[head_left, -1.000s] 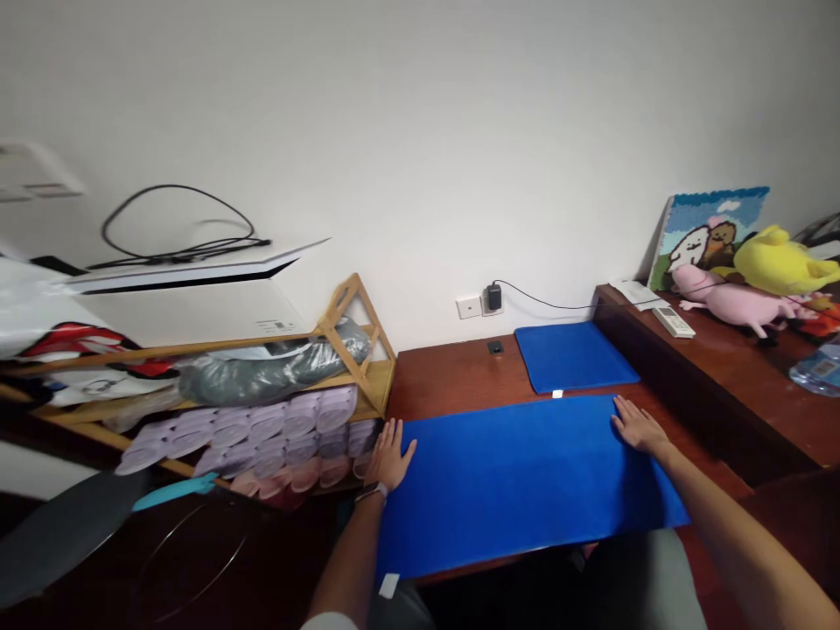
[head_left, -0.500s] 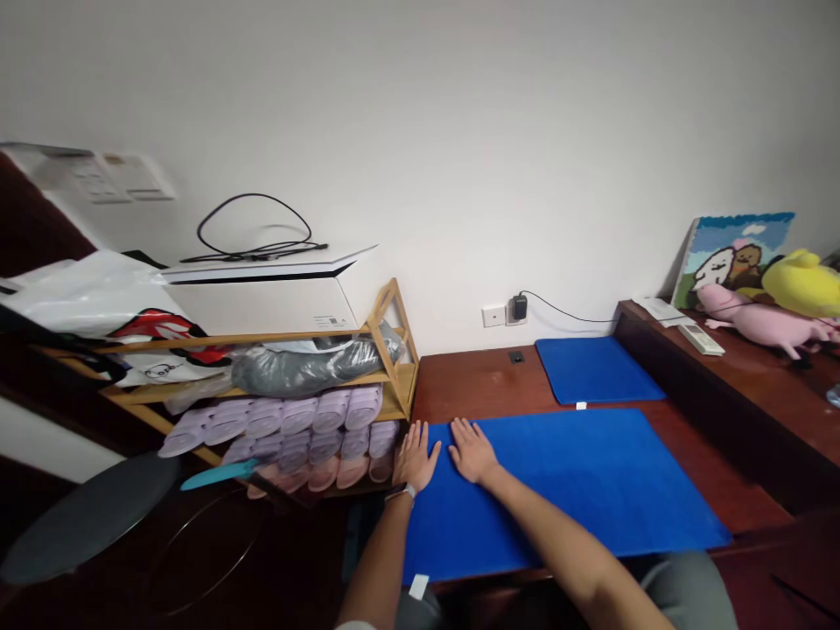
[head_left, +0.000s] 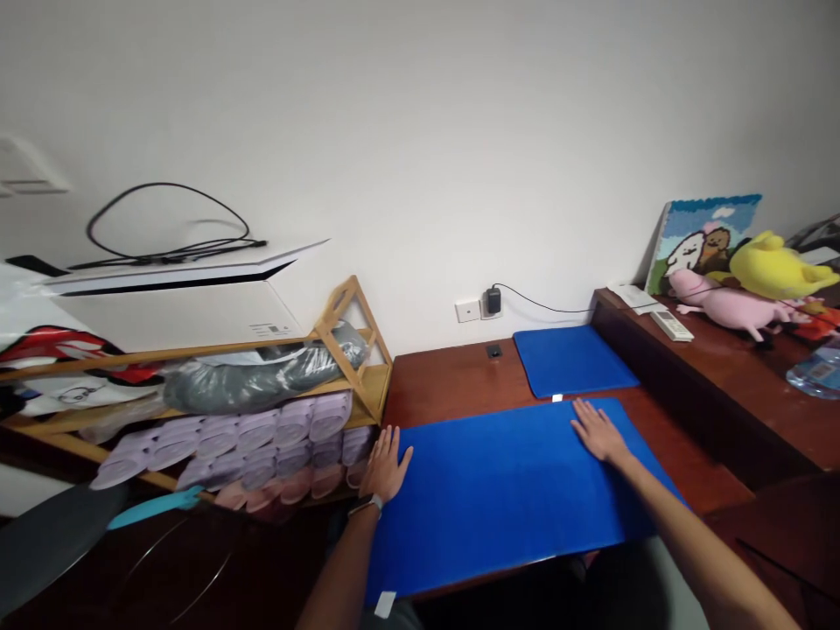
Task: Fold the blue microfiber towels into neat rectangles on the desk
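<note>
A large blue mat [head_left: 486, 499] lies flat on the reddish-brown desk [head_left: 452, 381]. My left hand [head_left: 386, 466] rests at the mat's far left corner, fingers stretched out, with a watch on its wrist. Palm down, my right hand [head_left: 599, 432] lies on the mat near its far right corner, fingers extended. Neither hand holds anything. Behind the large mat is a smaller blue mat [head_left: 574, 360] with a white tag on its front edge. Another white tag [head_left: 385, 604] sticks out at the large mat's near left corner.
A wooden rack [head_left: 367, 394] on the left holds lilac slippers [head_left: 292, 422], a white box [head_left: 190, 315] and a cable. A black plug [head_left: 493, 300] sits in the wall socket. On the raised right ledge are a remote [head_left: 672, 326], plush toys [head_left: 728, 306] and a plastic bottle [head_left: 817, 374].
My right hand has slid rightward across the large mat, away from my left hand. My left hand stays at the left corner. The view has turned slightly right.
</note>
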### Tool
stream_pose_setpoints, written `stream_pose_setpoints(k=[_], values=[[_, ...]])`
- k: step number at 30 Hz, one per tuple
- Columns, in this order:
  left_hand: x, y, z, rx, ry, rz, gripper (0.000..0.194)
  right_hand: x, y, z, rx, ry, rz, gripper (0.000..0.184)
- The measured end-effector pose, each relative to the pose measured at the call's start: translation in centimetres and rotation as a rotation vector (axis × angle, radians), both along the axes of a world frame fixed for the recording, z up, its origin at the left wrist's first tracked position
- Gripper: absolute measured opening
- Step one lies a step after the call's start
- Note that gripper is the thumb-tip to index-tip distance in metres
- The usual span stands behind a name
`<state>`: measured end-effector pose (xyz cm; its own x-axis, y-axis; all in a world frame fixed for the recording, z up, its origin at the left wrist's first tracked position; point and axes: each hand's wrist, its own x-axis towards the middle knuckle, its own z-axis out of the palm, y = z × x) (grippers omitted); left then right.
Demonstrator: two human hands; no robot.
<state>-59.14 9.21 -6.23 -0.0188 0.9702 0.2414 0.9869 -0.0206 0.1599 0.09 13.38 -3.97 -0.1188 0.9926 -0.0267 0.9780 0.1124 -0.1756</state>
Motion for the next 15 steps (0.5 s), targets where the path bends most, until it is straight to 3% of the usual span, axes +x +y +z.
stream_pose_setpoints(k=[2,5,10,15], values=[[-0.3,0.2,-0.1,-0.001,0.012,-0.004,0.074,5.3,0.4,-1.0,0.003,-0.026,-0.102,0.074],[-0.6,0.4,-0.2,-0.01,0.033,-0.006,0.075,8.8,0.7,-2.0,0.025,-0.035,-0.149,0.075],[-0.7,0.4,0.1,-0.038,0.047,-0.016,0.078,8.4,0.6,-2.3,0.028,-0.021,-0.146,0.076],[0.0,0.0,0.6,-0.049,0.034,0.001,0.077,8.8,1.1,-1.1,-0.066,-0.013,-0.16,0.076]])
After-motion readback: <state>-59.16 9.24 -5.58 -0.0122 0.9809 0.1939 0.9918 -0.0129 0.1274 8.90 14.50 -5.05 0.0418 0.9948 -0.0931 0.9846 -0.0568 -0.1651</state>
